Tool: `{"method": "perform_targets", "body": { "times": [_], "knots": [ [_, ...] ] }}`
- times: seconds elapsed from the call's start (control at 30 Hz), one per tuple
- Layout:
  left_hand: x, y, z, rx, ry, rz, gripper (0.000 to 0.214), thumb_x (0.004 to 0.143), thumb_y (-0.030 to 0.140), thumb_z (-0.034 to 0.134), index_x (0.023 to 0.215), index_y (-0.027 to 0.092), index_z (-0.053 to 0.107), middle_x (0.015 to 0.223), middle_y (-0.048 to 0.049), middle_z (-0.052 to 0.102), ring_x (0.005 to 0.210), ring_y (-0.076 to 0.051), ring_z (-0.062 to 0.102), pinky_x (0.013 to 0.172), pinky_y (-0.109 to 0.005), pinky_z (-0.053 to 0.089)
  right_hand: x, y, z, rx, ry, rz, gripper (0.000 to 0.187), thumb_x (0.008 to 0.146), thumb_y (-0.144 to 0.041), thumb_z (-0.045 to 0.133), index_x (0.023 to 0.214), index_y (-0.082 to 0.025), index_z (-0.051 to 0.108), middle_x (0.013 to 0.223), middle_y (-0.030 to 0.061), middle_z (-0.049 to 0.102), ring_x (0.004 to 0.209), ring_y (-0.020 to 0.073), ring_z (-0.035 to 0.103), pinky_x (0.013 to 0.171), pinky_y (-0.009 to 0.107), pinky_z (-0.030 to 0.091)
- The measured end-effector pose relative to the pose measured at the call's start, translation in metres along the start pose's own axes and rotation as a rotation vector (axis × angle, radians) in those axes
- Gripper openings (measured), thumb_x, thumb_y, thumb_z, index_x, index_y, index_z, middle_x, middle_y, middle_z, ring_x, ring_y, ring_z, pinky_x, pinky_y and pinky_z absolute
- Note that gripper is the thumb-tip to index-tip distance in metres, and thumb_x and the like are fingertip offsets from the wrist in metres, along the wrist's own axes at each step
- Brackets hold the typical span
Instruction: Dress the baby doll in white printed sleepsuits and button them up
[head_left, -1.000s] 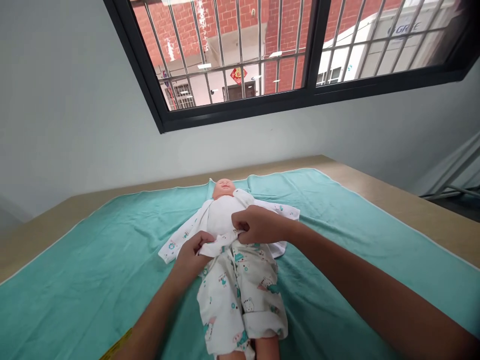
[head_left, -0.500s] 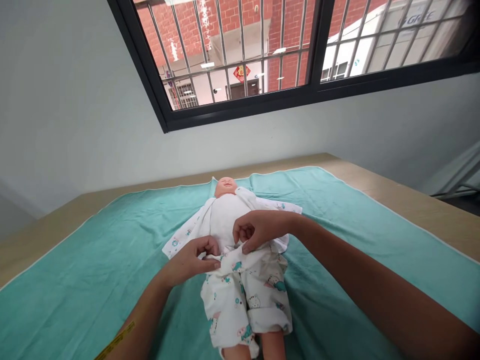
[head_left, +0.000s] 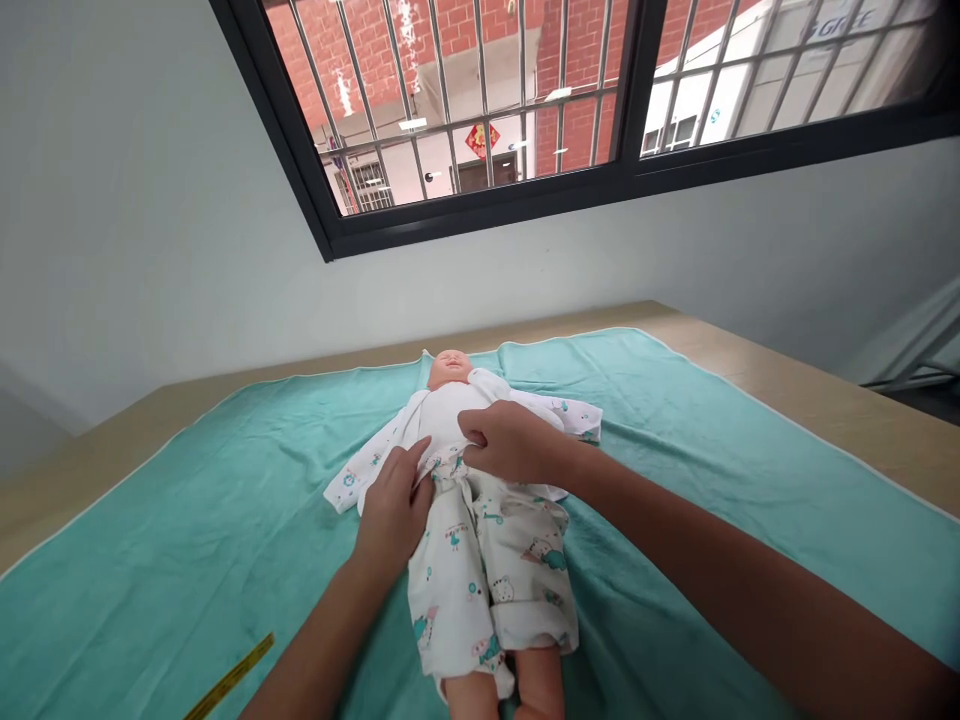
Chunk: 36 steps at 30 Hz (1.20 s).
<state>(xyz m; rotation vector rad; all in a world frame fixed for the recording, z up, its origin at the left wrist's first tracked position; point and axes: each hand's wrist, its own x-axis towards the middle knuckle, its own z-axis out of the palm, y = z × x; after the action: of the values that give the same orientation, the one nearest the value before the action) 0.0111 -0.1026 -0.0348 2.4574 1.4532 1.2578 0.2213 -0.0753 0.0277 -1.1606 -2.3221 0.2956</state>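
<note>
A baby doll (head_left: 448, 368) lies on its back, head toward the window, in a white patterned long-sleeved top (head_left: 375, 468) spread open at the sides. White printed trousers (head_left: 454, 560) cover its hips and upper legs, the bare lower legs showing below the cuffs. My right hand (head_left: 514, 440) is closed on the front of the trousers' waistband, drawn up over the belly. Against the doll's hip at the waistband's left side rests my left hand (head_left: 394, 505), thumb and index finger apart. The fingertips of my right hand are partly hidden.
Under the doll a green cloth (head_left: 247, 520) covers most of a wooden table (head_left: 780, 380). A yellow measuring strip (head_left: 229, 680) lies at the front left. Behind stand a white wall and a dark-framed barred window (head_left: 480, 205).
The waistband has been pulled up over the belly, with my right hand moving up with it. My left hand has loosened its pinch and shifted up along the hip.
</note>
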Motion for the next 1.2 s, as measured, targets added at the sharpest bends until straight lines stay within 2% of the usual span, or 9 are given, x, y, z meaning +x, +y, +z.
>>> {"method": "perform_targets", "body": {
  "times": [0.2,0.37,0.47,0.53,0.83,0.93,1.0,1.1,1.2],
  "knots": [
    [0.002,0.003,0.004,-0.176,-0.036,-0.116,0.02,0.09,0.018,0.04,0.1,0.019,0.057,0.094,-0.0052,0.058,0.09,-0.019,0.056,0.08,-0.032,0.045,0.006,0.01,-0.008,0.459,-0.299,0.134,0.027,0.072,-0.038,0.06,0.068,-0.02,0.04,0.062,-0.0063,0.037,0.057,0.0089,0.033,0.05,0.023,0.025],
    [0.002,0.004,-0.004,-0.546,-0.168,-0.325,0.007,0.086,0.026,0.051,0.09,0.02,0.051,0.101,-0.0044,0.061,0.091,-0.018,0.056,0.08,-0.03,0.044,0.006,0.015,-0.001,0.323,-0.177,0.076,0.024,0.068,-0.034,0.065,0.077,-0.021,0.048,0.068,-0.0059,0.047,0.061,0.0098,0.037,0.053,0.024,0.028],
    [0.008,0.001,-0.015,-0.718,-0.39,-0.261,0.018,0.081,0.031,0.062,0.079,0.019,0.049,0.103,-0.0053,0.059,0.095,-0.019,0.054,0.081,-0.029,0.043,0.006,0.016,0.008,0.272,-0.135,0.045,0.02,0.067,-0.03,0.064,0.078,-0.021,0.049,0.068,-0.0062,0.047,0.061,0.0098,0.037,0.054,0.024,0.027],
    [0.012,0.0,-0.019,-0.754,-0.436,-0.233,0.023,0.08,0.034,0.065,0.075,0.019,0.048,0.099,-0.0048,0.057,0.093,-0.019,0.053,0.08,-0.029,0.042,0.007,0.018,0.01,0.292,-0.16,0.027,0.019,0.069,-0.031,0.064,0.076,-0.021,0.049,0.067,-0.0061,0.047,0.061,0.0099,0.038,0.054,0.024,0.027],
    [-0.001,0.002,0.0,-0.555,0.011,-0.391,0.018,0.083,0.037,0.063,0.085,0.02,0.058,0.089,-0.0012,0.065,0.081,-0.015,0.058,0.075,-0.028,0.046,0.003,0.013,0.003,0.3,-0.165,-0.065,0.017,0.075,-0.033,0.062,0.075,-0.02,0.051,0.065,-0.0057,0.049,0.058,0.0092,0.039,0.053,0.024,0.028],
    [-0.002,0.005,0.003,-0.351,0.026,-0.319,0.015,0.087,0.035,0.058,0.091,0.021,0.06,0.09,-0.0022,0.069,0.08,-0.017,0.061,0.07,-0.029,0.048,0.003,0.004,0.007,0.286,-0.217,-0.13,0.016,0.075,-0.033,0.064,0.08,-0.021,0.054,0.066,-0.0059,0.051,0.06,0.0098,0.042,0.056,0.024,0.029],
    [0.004,0.004,0.004,-0.257,0.0,-0.153,0.01,0.088,0.03,0.054,0.087,0.021,0.058,0.103,-0.0054,0.069,0.092,-0.019,0.062,0.079,-0.032,0.049,0.004,0.002,0.013,0.286,-0.21,-0.12,0.016,0.079,-0.034,0.062,0.077,-0.02,0.053,0.065,-0.0057,0.05,0.059,0.0098,0.041,0.056,0.024,0.029],
    [0.02,-0.003,0.006,-0.168,-0.086,0.084,0.007,0.089,0.023,0.051,0.085,0.02,0.056,0.129,-0.0087,0.06,0.122,-0.022,0.051,0.103,-0.04,0.041,0.008,0.008,0.02,0.194,-0.056,-0.082,0.025,0.084,-0.035,0.059,0.068,-0.018,0.049,0.066,-0.0034,0.05,0.061,0.0107,0.041,0.057,0.025,0.031],
    [0.038,-0.011,0.005,-0.087,-0.224,0.126,0.013,0.091,0.026,0.05,0.096,0.02,0.06,0.133,-0.0082,0.058,0.125,-0.022,0.05,0.106,-0.04,0.039,0.01,0.017,0.022,0.0,0.072,-0.186,0.025,0.088,-0.036,0.06,0.072,-0.017,0.054,0.085,0.0026,0.058,0.078,0.0151,0.049,0.07,0.028,0.037]
  ]
}}
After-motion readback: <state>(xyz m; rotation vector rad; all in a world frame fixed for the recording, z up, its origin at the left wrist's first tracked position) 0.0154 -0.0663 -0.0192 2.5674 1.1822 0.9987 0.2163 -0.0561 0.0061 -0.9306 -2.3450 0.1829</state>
